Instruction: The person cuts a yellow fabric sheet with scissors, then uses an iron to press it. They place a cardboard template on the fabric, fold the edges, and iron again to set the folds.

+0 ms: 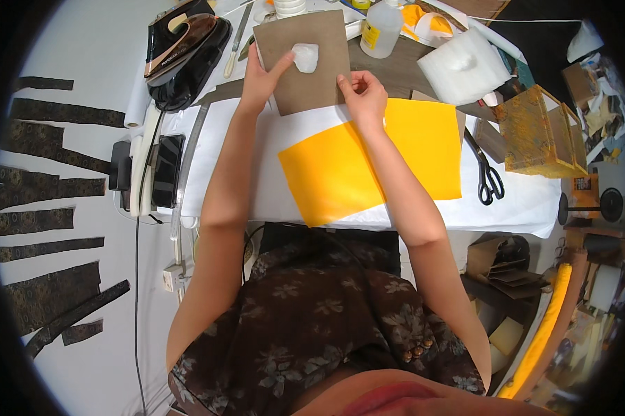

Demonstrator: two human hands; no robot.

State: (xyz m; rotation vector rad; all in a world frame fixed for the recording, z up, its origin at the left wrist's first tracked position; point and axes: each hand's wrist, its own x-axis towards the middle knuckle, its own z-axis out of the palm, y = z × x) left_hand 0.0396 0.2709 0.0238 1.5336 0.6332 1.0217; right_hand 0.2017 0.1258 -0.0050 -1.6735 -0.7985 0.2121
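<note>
Above the far part of the table I hold up a flat grey-brown board (312,87). My left hand (262,80) grips its left edge, thumb over the front face. Beside that thumb tip is a small, irregular white patch (305,58); whether it is a scrap lying on the board cannot be told. My right hand (365,96) pinches the board's right edge between thumb and curled fingers. Nearer to me, bright yellow material (423,145) lies on the white table covering (264,166), passing beneath my right forearm. Whether it is one sheet or two is unclear.
A clothes iron (181,41) stands back left, its cord hanging down. Black-handled scissors (489,184) lie right of the yellow material, near a mottled yellow-brown box frame (538,135). Behind are a clear bottle (382,31) and a white padded roll (461,66). Dark patterned strips (49,180) lie left.
</note>
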